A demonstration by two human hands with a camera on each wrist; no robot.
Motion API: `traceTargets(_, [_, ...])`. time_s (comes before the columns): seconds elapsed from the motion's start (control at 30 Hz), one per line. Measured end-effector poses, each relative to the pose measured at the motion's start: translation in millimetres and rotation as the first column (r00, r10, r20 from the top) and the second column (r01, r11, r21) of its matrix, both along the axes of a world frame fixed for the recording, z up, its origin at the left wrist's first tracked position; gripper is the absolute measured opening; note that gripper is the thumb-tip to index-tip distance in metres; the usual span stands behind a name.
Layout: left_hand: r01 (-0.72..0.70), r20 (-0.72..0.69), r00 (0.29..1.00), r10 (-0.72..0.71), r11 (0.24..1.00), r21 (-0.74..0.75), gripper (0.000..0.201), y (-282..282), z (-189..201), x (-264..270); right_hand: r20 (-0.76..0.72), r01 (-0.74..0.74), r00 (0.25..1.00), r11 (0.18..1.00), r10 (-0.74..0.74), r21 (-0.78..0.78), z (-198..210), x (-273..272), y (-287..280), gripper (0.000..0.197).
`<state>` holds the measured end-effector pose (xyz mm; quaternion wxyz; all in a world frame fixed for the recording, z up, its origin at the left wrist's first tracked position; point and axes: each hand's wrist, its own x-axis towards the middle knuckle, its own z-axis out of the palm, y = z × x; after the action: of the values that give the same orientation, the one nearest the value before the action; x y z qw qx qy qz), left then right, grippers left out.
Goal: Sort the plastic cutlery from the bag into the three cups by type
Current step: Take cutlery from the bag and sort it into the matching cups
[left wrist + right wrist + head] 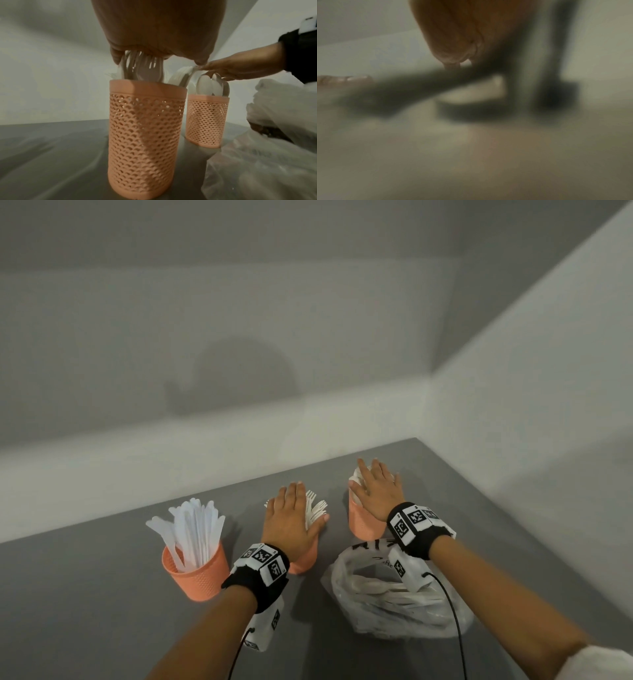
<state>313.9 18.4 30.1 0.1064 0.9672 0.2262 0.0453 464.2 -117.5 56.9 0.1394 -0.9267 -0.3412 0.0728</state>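
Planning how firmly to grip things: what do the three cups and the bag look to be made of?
The cups look like rigid moulded plastic with a matte salmon finish: the walls are pierced by a regular scale-shaped lattice under a solid rim band. The bag looks like thin, soft plastic film, translucent and slightly glossy: it crumples into folds and white cutlery shows through it. Both are judged by look alone.

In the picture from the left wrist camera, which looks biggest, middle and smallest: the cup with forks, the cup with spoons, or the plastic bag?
As they look in the left wrist view:
1. fork cup, though it is nearest the camera, so that may exaggerate it
2. plastic bag, cut off by the frame, so unsure against the fork cup
3. spoon cup, farther back
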Motion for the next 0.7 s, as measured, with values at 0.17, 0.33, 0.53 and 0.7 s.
traceTargets(0.17, [-0.025,0.143,0.988,0.048,0.987,-0.161,0.077,2.2,18.4,-1.5,0.026,-0.062,0.998,0.921,0.057,0.384,15.2,-6.1,-17.6,0.044])
traceTargets(0.33, [0.228,0.599,0.800,-0.044,0.945,-0.235,0.044,-26.8,39.5,-3.4,-0.068,-0.186,0.971,0.906,0.228,0.379,34.7,-33.8,-42.0,0.016])
traceTargets(0.53, [0.418,0.575,0.800,-0.172,0.848,-0.327,0.020,-72.5,35.7,-6.4,-0.260,-0.369,0.898,0.929,0.356,-0.001,6.5,-59.0,-69.5,0.022])
traceTargets(0.7, [0.391,0.352,0.887,-0.300,0.892,-0.227,0.015,-84.8,6.2,-8.5,-0.315,-0.313,0.926,0.892,0.209,-0.326,-17.5,-59.1,-79.8,0.041])
